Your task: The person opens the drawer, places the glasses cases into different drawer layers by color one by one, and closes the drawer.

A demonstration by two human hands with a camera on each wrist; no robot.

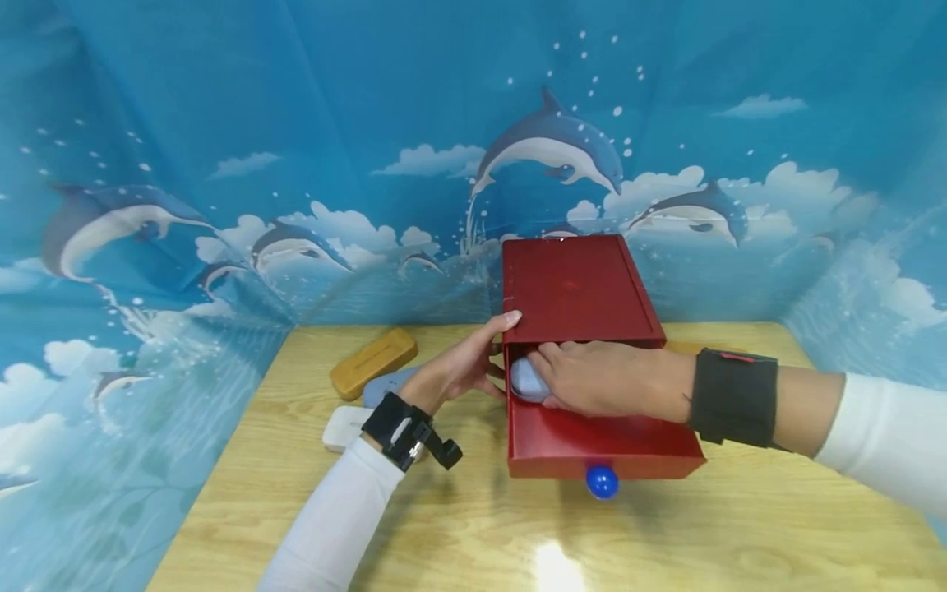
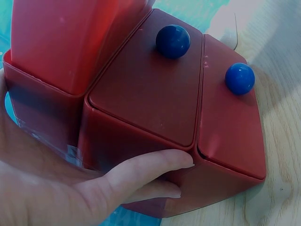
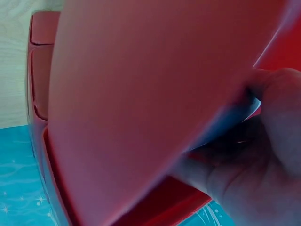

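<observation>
A red drawer cabinet [image 1: 577, 288] stands on the table, its top drawer [image 1: 602, 440] pulled out and fitted with a round blue knob [image 1: 602, 482]. My right hand [image 1: 592, 378] reaches into that drawer and grips a light blue glasses case [image 1: 528, 381]. In the right wrist view, the drawer wall hides most of this blue case [image 3: 228, 121]. My left hand [image 1: 469, 362] rests with spread fingers against the cabinet's left side, one fingertip at its top edge. The left wrist view shows the thumb [image 2: 150, 165] lying along the side wall, beside two closed lower drawers.
Left of the cabinet lie a mustard-yellow case [image 1: 373, 362], a blue case [image 1: 388, 384] and a white case [image 1: 344, 427], partly behind my left arm. Something yellow [image 1: 699, 348] shows behind my right wrist. A dolphin-printed curtain [image 1: 414, 99] surrounds the wooden table [image 1: 459, 526].
</observation>
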